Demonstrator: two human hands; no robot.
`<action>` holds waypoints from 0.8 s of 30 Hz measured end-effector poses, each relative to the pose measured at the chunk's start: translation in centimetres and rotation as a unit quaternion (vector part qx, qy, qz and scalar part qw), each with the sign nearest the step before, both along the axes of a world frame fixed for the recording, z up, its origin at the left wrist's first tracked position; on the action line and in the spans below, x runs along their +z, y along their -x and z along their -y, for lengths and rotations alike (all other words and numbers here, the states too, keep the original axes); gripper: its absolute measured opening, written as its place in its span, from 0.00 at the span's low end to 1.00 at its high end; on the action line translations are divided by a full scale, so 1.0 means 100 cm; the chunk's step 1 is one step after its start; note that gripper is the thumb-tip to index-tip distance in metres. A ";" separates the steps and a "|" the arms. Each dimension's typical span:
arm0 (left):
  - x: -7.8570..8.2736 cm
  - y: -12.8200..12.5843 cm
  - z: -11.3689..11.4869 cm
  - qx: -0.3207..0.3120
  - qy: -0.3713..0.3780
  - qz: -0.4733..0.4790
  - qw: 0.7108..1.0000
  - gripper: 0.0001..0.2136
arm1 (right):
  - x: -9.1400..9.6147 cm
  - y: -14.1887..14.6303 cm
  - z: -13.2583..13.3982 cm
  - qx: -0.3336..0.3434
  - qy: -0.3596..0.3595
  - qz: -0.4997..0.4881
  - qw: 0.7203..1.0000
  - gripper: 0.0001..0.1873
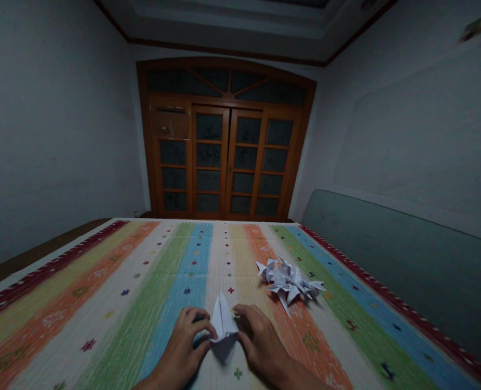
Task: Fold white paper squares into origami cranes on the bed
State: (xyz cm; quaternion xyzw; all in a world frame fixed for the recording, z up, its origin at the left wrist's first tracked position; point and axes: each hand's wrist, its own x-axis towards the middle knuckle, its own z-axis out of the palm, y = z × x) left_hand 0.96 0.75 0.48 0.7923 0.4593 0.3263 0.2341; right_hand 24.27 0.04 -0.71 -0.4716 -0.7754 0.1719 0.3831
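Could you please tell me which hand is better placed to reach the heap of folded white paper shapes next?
Probably the right hand: it sits nearer the heap of folded white paper shapes, while the left hand is beyond the pointed white folded paper.

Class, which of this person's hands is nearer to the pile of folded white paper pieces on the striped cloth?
Right. The right hand is just short of the pile, slightly to its left; the left hand is farther left, beyond the single folded paper.
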 end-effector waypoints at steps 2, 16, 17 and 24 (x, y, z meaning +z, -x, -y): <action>0.001 0.000 0.001 -0.006 -0.003 -0.010 1.000 0.14 | -0.002 -0.001 0.000 0.022 -0.022 -0.006 0.999 0.27; 0.008 -0.009 0.004 0.065 0.012 -0.064 0.996 0.02 | 0.004 0.003 0.000 0.033 0.006 -0.002 0.999 0.06; 0.008 -0.009 0.004 0.073 0.010 -0.069 0.995 0.02 | 0.005 0.003 0.000 0.023 0.023 -0.001 0.999 0.06; 0.009 -0.008 0.005 0.133 0.022 -0.105 0.985 0.17 | 0.005 0.007 -0.002 -0.079 0.079 0.009 0.994 0.17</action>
